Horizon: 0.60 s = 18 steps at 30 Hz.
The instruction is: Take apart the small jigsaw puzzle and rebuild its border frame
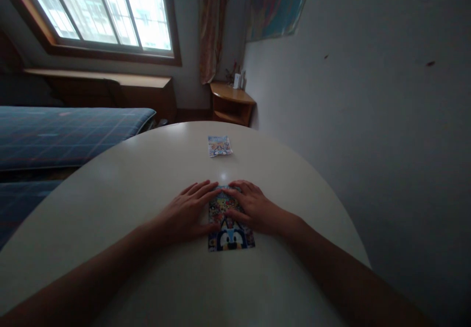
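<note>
A colourful printed sheet [232, 238] with a blue cartoon dog's face lies flat on the round white table [154, 179] in front of me. Over its left edge rests my left hand [193, 209], palm down, fingers stretched out. My right hand [253, 209] covers the sheet's upper right part, its fingers extended and the thumb lying across the picture. Both hands touch the sheet, hiding parts of its sides and top. Farther back on the table sits a small crinkled packet [220, 146] with a similar print, apart from both hands.
Left of the table is a bed with a blue plaid mattress [73, 133]. A wooden corner shelf [231, 94] holding small items stands beyond the far edge. The white wall [349, 106] runs close along the right. A bright window [103, 10] is at the back left.
</note>
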Tool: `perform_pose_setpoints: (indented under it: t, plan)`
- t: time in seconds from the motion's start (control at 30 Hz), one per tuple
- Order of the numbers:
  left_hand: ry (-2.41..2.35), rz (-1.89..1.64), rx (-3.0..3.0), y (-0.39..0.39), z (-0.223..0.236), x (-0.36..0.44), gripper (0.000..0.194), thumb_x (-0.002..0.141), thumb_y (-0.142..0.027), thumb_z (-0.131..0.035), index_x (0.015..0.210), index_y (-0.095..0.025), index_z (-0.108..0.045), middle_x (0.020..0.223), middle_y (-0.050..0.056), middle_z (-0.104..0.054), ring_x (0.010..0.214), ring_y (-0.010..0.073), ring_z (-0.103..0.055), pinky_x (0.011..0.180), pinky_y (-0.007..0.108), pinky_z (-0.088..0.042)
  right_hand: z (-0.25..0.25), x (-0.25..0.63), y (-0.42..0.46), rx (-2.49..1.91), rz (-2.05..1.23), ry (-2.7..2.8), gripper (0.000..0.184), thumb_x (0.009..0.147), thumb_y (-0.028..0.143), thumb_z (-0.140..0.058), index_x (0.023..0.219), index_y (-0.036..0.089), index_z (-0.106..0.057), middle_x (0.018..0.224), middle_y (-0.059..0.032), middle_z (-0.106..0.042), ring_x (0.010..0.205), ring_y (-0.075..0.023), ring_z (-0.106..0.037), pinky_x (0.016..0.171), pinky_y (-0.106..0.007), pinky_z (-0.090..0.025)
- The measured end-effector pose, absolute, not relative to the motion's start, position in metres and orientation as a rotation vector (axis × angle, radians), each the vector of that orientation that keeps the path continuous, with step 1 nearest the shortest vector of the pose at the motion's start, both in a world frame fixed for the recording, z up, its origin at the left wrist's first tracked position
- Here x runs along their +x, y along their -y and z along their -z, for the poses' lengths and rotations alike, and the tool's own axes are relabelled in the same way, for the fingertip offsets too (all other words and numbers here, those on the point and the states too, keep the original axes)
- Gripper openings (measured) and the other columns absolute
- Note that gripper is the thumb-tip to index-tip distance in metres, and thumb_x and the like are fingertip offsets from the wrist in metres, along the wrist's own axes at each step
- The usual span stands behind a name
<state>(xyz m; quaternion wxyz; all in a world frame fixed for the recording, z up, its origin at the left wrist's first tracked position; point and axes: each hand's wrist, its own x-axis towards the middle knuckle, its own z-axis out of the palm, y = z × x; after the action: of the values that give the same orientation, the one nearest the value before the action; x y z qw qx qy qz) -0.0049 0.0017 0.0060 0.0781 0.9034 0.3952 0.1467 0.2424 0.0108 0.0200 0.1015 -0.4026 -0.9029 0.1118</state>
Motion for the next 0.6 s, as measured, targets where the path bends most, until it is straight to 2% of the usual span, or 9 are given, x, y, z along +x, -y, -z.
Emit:
perform_pose_setpoints:
  t: [0.13,0.27,0.33,0.4,0.47,0.6]
  plan:
    - [-1.183,-0.437,2.705,-0.001,-0.007,-0.005,0.075,0.087,-0.059,-0.062,0.150,-0.029,-0.038,0.158,0.005,-0.039,0.145,0.0287,-0.034,0.119,0.049,-0.030,-0.024,0.242,-0.007,-1.199,-0.312,2.668,0.064,0.096,0.059,-0.045,0.148,0.022,-0.043,0.150,-0.0140,-0.044,0.143,-0.0286,-0.034,0.119,-0.049,-0.025]
    - [-1.348,-0.503,2.673,-0.007,-0.005,-0.006,0.046,0.101,-0.043,-0.043,0.141,-0.023,-0.049,0.150,0.006,-0.049,0.140,0.0247,-0.043,0.116,0.046,-0.036,-0.034,0.235,0.016,-1.199,-0.361,2.720,0.080,0.092,0.069,-0.043,0.153,0.017,-0.035,0.160,-0.0171,-0.030,0.150,-0.0328,-0.019,0.122,-0.055,-0.014]
    - [-1.499,-0.558,2.636,-0.013,-0.004,-0.009,0.041,0.103,-0.037,-0.036,0.135,-0.019,-0.055,0.144,0.008,-0.055,0.135,0.0251,-0.048,0.113,0.046,-0.040,-0.040,0.227,0.032,-1.063,-0.423,2.789,0.086,0.088,0.073,-0.046,0.154,0.018,-0.034,0.163,-0.0155,-0.023,0.152,-0.0331,-0.013,0.123,-0.053,-0.012]
    - [-1.639,-0.593,2.597,-0.020,-0.003,-0.013,0.040,0.102,-0.036,-0.036,0.130,-0.018,-0.058,0.142,0.011,-0.057,0.132,0.0276,-0.050,0.111,0.048,-0.041,-0.044,0.218,0.046,-0.924,-0.459,2.842,0.078,0.090,0.069,-0.048,0.151,0.021,-0.038,0.164,-0.0127,-0.023,0.152,-0.0323,-0.013,0.123,-0.052,-0.013]
    - [-1.725,-0.605,2.577,-0.025,-0.002,-0.015,0.039,0.101,-0.037,-0.038,0.128,-0.017,-0.059,0.142,0.012,-0.056,0.133,0.0300,-0.049,0.111,0.050,-0.041,-0.045,0.209,0.055,-0.830,-0.443,2.864,0.060,0.097,0.055,-0.047,0.147,0.022,-0.044,0.161,-0.0096,-0.031,0.151,-0.0290,-0.018,0.123,-0.049,-0.015]
    - [-1.753,-0.609,2.566,-0.028,0.002,-0.016,0.038,0.100,-0.039,-0.041,0.128,-0.020,-0.058,0.144,0.011,-0.055,0.134,0.0303,-0.048,0.111,0.051,-0.040,-0.041,0.199,0.052,-0.701,-0.390,2.865,0.036,0.101,0.036,-0.048,0.132,0.020,-0.057,0.145,-0.0070,-0.055,0.138,-0.0216,-0.043,0.119,-0.038,-0.029]
